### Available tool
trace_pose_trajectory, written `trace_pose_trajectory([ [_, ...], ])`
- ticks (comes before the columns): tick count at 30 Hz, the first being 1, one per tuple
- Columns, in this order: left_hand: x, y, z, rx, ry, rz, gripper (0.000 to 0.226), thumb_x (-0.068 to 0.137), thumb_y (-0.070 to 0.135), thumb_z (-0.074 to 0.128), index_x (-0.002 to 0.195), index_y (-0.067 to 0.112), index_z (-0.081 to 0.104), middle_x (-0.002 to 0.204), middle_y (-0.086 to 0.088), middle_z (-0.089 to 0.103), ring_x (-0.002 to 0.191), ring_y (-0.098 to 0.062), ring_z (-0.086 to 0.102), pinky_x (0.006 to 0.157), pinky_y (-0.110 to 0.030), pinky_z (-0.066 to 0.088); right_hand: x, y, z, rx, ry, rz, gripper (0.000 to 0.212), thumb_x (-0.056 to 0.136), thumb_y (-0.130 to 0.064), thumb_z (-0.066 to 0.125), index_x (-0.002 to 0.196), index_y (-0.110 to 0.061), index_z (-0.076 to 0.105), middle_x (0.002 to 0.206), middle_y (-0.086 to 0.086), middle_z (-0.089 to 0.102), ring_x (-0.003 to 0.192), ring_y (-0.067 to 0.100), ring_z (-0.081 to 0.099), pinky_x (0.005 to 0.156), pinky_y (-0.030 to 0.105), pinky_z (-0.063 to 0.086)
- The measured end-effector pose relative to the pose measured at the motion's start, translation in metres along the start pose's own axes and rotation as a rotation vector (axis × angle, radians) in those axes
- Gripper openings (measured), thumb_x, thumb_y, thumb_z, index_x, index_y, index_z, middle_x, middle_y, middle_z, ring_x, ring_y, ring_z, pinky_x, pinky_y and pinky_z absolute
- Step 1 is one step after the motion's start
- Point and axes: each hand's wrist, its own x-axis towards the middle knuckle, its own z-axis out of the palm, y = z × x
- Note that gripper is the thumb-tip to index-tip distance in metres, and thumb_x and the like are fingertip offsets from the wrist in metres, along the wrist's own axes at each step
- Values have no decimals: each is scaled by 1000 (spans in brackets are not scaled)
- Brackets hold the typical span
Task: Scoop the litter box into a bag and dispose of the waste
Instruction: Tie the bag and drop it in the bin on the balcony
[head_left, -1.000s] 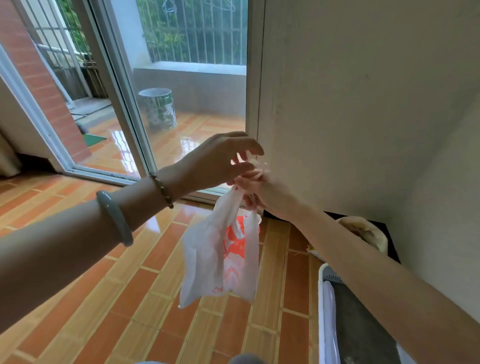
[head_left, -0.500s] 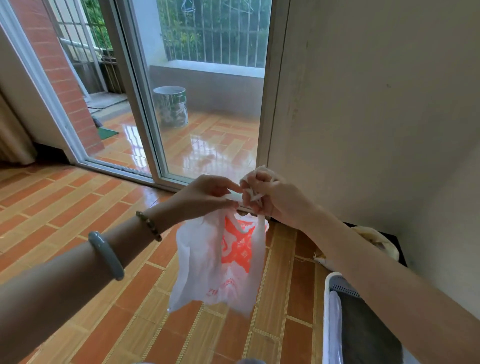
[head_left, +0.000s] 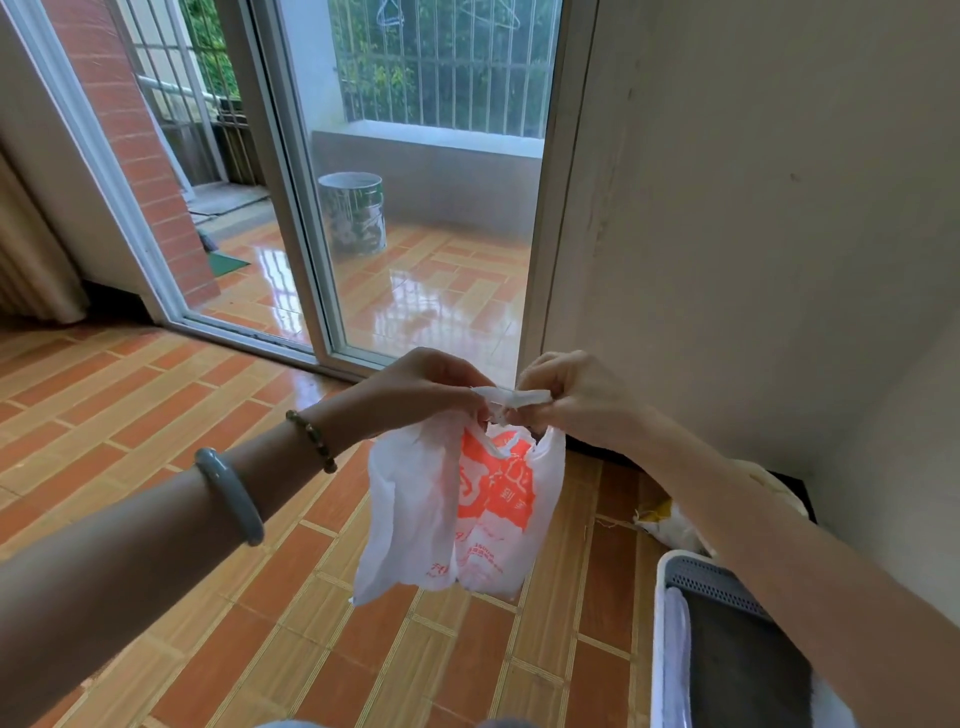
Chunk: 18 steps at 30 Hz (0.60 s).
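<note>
**Bag Held at the Handles by Both Hands**

The left hand (head_left: 421, 395) and the right hand (head_left: 582, 400) meet at mid-frame, above the tiled floor (head_left: 156, 415). Both hands grasp the twisted handles (head_left: 514, 397) of the plastic bag (head_left: 457, 519). The fingers of each hand are curled inward and pinch the white strip. The strip spans the short gap between the hands and runs roughly level.

The plastic bag hangs free below the hands, apart from the floor. It is white, with an orange print on the side that faces the camera. Its mouth is gathered under the hands. The contents cannot be made out through the plastic.

The litter box (head_left: 658, 623) sits on the floor at the lower right, near the wall (head_left: 753, 234). The frame edge crops it and the right forearm covers part of it. It has a white rim, a grey perforated panel (head_left: 717, 587) at its far end and a dark interior. The bag hangs to the left of the box, not over it.

The left forearm carries a grey bangle (head_left: 231, 496). A bead bracelet (head_left: 311, 440) sits at the wrist.

A crumpled pale sack (head_left: 670, 525) lies on the floor just beyond the litter box, partly hidden by the right arm. Behind the hands stands a sliding glass door (head_left: 415, 260). A metal bucket (head_left: 356, 213) stands on the glossy balcony tiles beyond the glass.
</note>
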Motion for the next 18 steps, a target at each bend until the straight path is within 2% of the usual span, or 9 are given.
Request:
trace_pose_trajectory([
  [3, -1, 4, 3, -63, 0, 4, 21, 89, 13, 59, 106, 9, 70, 99, -14, 71, 92, -28, 68, 83, -36, 55, 1, 3, 6, -290, 181, -53, 13, 78, -18, 73, 85, -7, 76, 75, 1, 59, 62, 9, 49, 55, 14, 38],
  [5, 3, 5, 8, -165, -5, -33, 21, 94, 12, 51, 108, 9, 67, 96, -16, 70, 87, -27, 68, 81, -35, 54, 2, 3, 11, -299, 326, -96, 10, 77, -10, 70, 85, -6, 76, 74, 8, 64, 61, 11, 52, 54, 10, 36],
  [7, 5, 6, 11, -186, 15, -54, 21, 96, 10, 47, 106, 10, 65, 83, -13, 68, 74, -20, 65, 67, -26, 53, 2, 2, 17, -247, 405, -150, 11, 76, -3, 69, 85, -6, 76, 75, 9, 67, 60, 10, 54, 55, 10, 40],
  [10, 7, -1, 10, -61, 58, 19, 16, 90, 2, 57, 100, 13, 63, 86, -20, 68, 73, -23, 67, 61, -26, 56, 2, 1, 27, -142, 380, -200, 8, 79, -7, 70, 85, -5, 75, 74, 8, 68, 57, 1, 50, 56, 16, 45],
  [13, 5, -8, 10, -32, 101, 128, 20, 77, 6, 70, 96, 12, 67, 83, -10, 71, 73, -22, 70, 64, -29, 57, 3, 2, 30, 6, 341, -118, 7, 80, -5, 68, 84, -4, 75, 74, -2, 63, 60, 6, 57, 59, 27, 54],
  [15, 4, -11, 8, -27, 130, 206, 24, 70, 16, 71, 93, 9, 70, 79, -1, 73, 72, -19, 71, 64, -28, 57, 2, 3, 32, 112, 301, -81, 9, 81, -2, 66, 85, -1, 74, 74, -5, 60, 61, 11, 60, 59, 22, 55],
  [18, 6, -16, 3, 31, 155, 240, 26, 70, 18, 71, 92, 3, 71, 81, -8, 73, 72, -18, 72, 66, -30, 58, 2, 1, 37, 258, 257, -66, 12, 82, 4, 63, 89, 3, 72, 75, -1, 61, 61, 9, 62, 59, 16, 54],
])
